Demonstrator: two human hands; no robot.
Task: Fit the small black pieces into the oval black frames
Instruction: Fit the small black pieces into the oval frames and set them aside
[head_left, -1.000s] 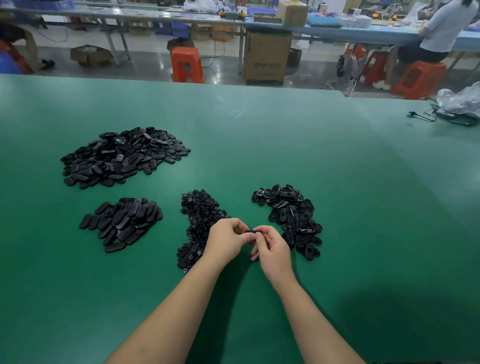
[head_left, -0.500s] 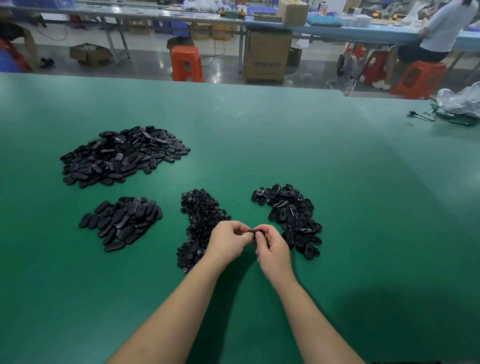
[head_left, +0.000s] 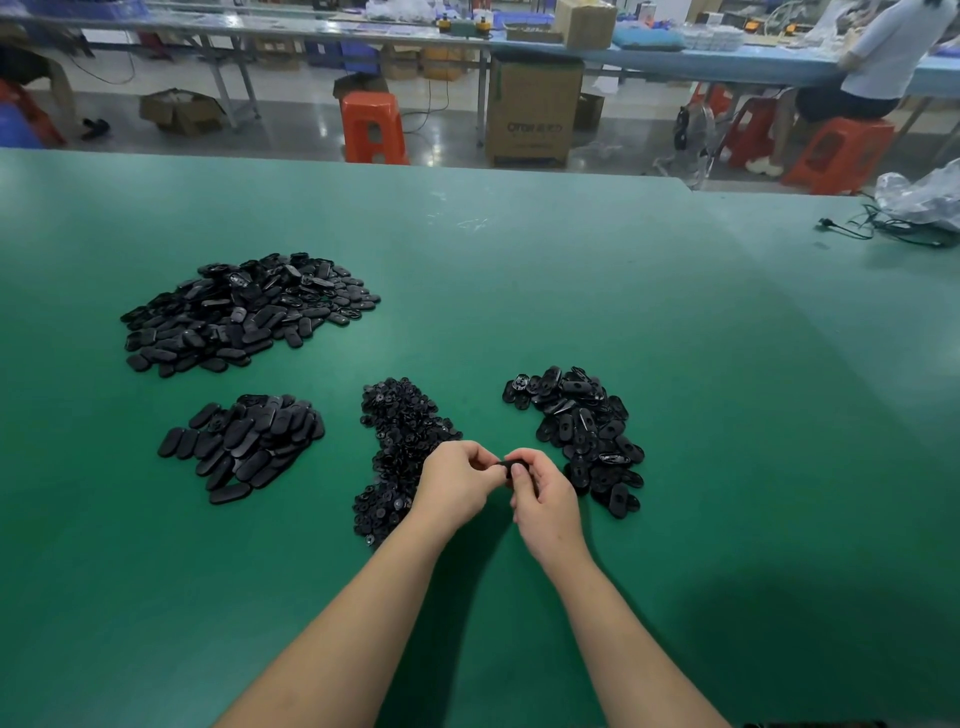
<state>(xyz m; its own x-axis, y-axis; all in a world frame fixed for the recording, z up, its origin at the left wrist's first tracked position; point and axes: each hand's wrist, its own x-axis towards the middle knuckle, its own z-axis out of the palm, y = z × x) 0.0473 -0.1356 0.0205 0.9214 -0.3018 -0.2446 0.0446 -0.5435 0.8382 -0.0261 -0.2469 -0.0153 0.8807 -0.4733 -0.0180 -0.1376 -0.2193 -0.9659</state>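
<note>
My left hand (head_left: 457, 480) and my right hand (head_left: 540, 493) meet above the green table (head_left: 675, 364), and both pinch one oval black frame (head_left: 505, 464) between their fingertips. Most of that frame is hidden by my fingers, so any small piece in it cannot be made out. A pile of small black pieces (head_left: 400, 447) lies just left of my left hand. A pile of open oval frames (head_left: 582, 431) lies just right of my right hand.
Two more heaps of black oval parts lie to the left: a large one (head_left: 244, 312) farther back and a smaller one (head_left: 244, 441) nearer. A black cable (head_left: 878, 228) and a plastic bag (head_left: 924, 197) sit at the far right. Stools, boxes and a seated person are beyond the table.
Both hands stay joined on the frame in nearly the same spot; only the fingers have shifted slightly around it.
</note>
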